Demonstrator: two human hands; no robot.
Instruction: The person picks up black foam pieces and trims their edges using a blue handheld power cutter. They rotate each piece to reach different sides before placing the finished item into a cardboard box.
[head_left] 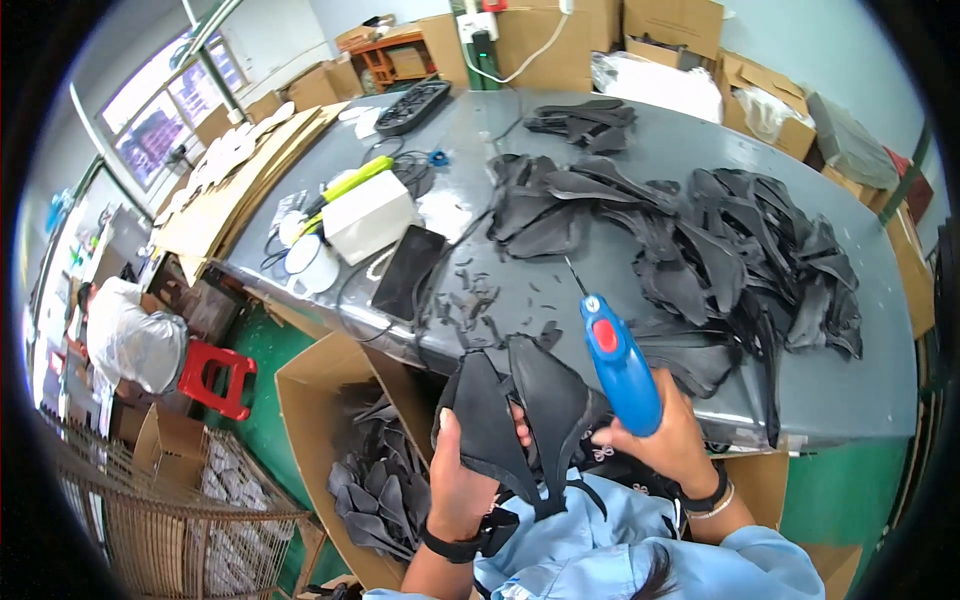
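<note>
My left hand (460, 485) grips a black, padded, saddle-shaped cover (552, 395) with a long slot down its middle; fingertips show through the slot. My right hand (672, 442) is wrapped round a blue hand tool (628, 375) with a red button and a thin metal tip. The tip points away from me over the table, apart from the cover. Small black scraps (470, 300) lie on the table just beyond the cover. Farther right, similar black pieces (700, 260) are heaped.
On the grey table (850, 400), a black phone (408, 272), a white box (370, 215), a white cup (312, 265) and cables sit to the left. An open carton (310, 400) of black pieces stands below. Far left, a person (135, 335) sits on a red stool (222, 380).
</note>
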